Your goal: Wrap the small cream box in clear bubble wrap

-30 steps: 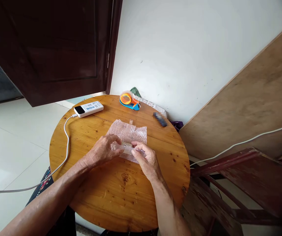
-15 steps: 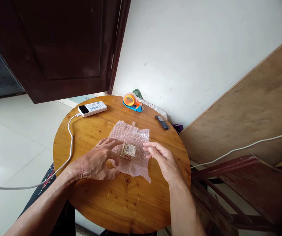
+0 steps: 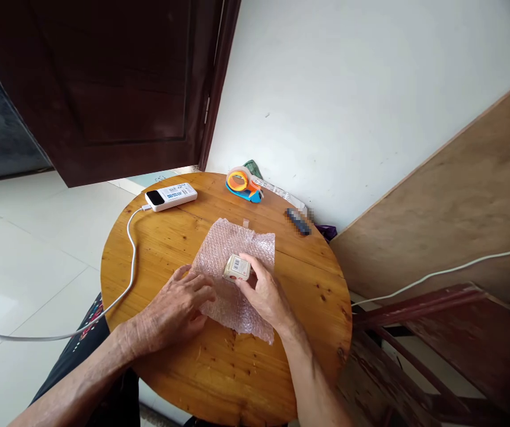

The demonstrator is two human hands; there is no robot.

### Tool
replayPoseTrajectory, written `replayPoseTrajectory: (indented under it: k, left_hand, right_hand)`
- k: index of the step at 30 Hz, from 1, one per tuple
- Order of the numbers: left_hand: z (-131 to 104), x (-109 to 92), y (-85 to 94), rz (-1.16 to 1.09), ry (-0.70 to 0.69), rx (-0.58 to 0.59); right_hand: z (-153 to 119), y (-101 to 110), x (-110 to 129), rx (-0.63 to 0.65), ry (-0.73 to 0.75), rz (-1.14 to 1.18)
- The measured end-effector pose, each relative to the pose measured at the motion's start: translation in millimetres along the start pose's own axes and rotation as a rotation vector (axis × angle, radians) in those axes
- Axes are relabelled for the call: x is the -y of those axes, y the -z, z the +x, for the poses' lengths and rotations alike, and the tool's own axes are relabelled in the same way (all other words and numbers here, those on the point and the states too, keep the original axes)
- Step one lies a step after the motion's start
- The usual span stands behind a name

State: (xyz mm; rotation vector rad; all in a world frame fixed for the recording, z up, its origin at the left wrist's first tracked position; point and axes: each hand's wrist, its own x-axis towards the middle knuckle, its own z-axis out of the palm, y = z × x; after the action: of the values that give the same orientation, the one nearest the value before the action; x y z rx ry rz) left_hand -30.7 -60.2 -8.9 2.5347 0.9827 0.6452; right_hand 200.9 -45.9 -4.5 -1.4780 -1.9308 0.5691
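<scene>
My right hand grips a small cream box between thumb and fingers, over the middle of the bubble wrap. The box is tilted, and a label with a barcode shows on its top face. Whether its underside touches the wrap I cannot tell. At the left edge of the sheet, my left hand rests palm down with fingers bent and the thumb apart from them. Its fingertips lie over the wrap, and nothing shows in its grasp.
Everything lies on a round wooden table. Toward the back are a white device with a cable, an orange-and-blue tape dispenser and a dark, partly blurred object. A white wall rises behind.
My right hand has moved left and taken hold of the box, which is now tilted. My left hand has drawn back from the box toward the wrap's left edge.
</scene>
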Motion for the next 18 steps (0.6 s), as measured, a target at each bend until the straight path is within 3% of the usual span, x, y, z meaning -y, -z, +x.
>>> replayPoseTrajectory:
  k: [8, 11, 14, 18]
  left_hand:
    - [9, 2, -4.9, -0.012, -0.026, -0.072]
    - [27, -3, -1.0, -0.115, 0.115, -0.143]
    - [51, -8, 5.4, -0.122, 0.251, -0.177]
    - [76, -6, 7.5, -0.156, 0.382, -0.166]
  right_hand:
    - [-1, 2, -7, 0.030, -0.009, 0.132]
    - [-7, 19, -10, 0.007, -0.056, 0.331]
    - [-11, 36, -13, 0.074, -0.081, 0.553]
    - [-11, 36, -13, 0.064, -0.150, 0.482]
